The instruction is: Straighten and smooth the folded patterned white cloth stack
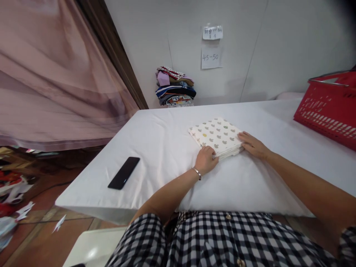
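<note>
A folded cloth (pixel 216 135), white with small grey figures and a few yellow ones, lies flat in several layers on the white-covered table (pixel 167 148). My left hand (pixel 205 160) is closed at its near left corner, fingers curled against the edge. At the right edge, my right hand (pixel 252 144) has its fingertips over the top and its thumb low by the near side, gripping the layers. The undersides of both hands are hidden.
A black phone (pixel 124 173) lies on the table at the left. A red basket (pixel 329 107) stands at the right. Behind the far edge is a stack of folded clothes (pixel 175 87). A pink curtain (pixel 61 74) hangs at the left, and a white stool (pixel 93 246) stands below.
</note>
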Demonstrator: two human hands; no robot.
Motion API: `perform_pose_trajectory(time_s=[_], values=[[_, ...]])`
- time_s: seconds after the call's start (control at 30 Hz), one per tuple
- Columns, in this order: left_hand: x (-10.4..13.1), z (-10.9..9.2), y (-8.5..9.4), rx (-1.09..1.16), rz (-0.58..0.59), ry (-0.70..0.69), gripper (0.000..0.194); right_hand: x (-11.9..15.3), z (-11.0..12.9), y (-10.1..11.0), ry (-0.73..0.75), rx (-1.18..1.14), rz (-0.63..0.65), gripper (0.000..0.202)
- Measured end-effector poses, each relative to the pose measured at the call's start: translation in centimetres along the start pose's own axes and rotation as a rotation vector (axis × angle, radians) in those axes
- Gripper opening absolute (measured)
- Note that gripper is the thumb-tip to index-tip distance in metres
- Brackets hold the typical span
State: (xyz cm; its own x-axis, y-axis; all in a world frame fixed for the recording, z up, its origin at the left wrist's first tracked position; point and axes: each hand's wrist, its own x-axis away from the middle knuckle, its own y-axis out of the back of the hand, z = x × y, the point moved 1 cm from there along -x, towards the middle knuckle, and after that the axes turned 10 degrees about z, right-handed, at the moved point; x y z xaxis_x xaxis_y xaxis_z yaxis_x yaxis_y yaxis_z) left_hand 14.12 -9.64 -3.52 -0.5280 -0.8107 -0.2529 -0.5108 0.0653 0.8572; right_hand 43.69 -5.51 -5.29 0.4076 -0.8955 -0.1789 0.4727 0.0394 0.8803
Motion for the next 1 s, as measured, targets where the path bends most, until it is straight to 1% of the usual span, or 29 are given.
perform_pose_trajectory(time_s=[0.07, 0.17, 0.33, 0.47, 0.57, 0.77, 0.9, 1.0], values=[[0.2, -0.1, 0.0, -0.026, -0.013, -0.006, 0.009, 0.7, -0.5, 0.3, 0.014, 0.018, 0.001, 0.050], [0.2, -0.3, 0.0, -0.087, -0.028, -0.014, 0.009, 1.4, -1.2, 0.5, -0.024, 0.023, -0.017, 0.050], [-0.3, -0.6, 0.0, -0.111, -0.017, 0.016, 0.019, 1.4, -1.0, 0.5, -0.079, -0.053, -0.037, 0.048], [-0.4, -0.7, 0.3, -0.074, 0.012, 0.082, 0.018, 1.2, -0.6, 0.5, -0.082, -0.088, -0.029, 0.050], [-0.3, -0.7, 0.6, -0.057, 0.029, 0.103, 0.017, 1.1, -0.7, 0.5, -0.084, -0.103, -0.032, 0.051], [-0.1, -1.1, 0.8, -0.147, 0.073, 0.086, 0.014, 1.0, -0.9, 0.5, -0.062, -0.101, -0.031, 0.045], [0.0, -1.4, 0.8, -0.187, 0.135, 0.151, 0.016, 1.0, -0.9, 0.6, -0.058, -0.071, -0.024, 0.044], [-0.1, -1.5, 1.0, -0.179, 0.167, 0.174, 0.013, 1.0, -0.7, 0.6, -0.054, -0.063, -0.001, 0.046]])
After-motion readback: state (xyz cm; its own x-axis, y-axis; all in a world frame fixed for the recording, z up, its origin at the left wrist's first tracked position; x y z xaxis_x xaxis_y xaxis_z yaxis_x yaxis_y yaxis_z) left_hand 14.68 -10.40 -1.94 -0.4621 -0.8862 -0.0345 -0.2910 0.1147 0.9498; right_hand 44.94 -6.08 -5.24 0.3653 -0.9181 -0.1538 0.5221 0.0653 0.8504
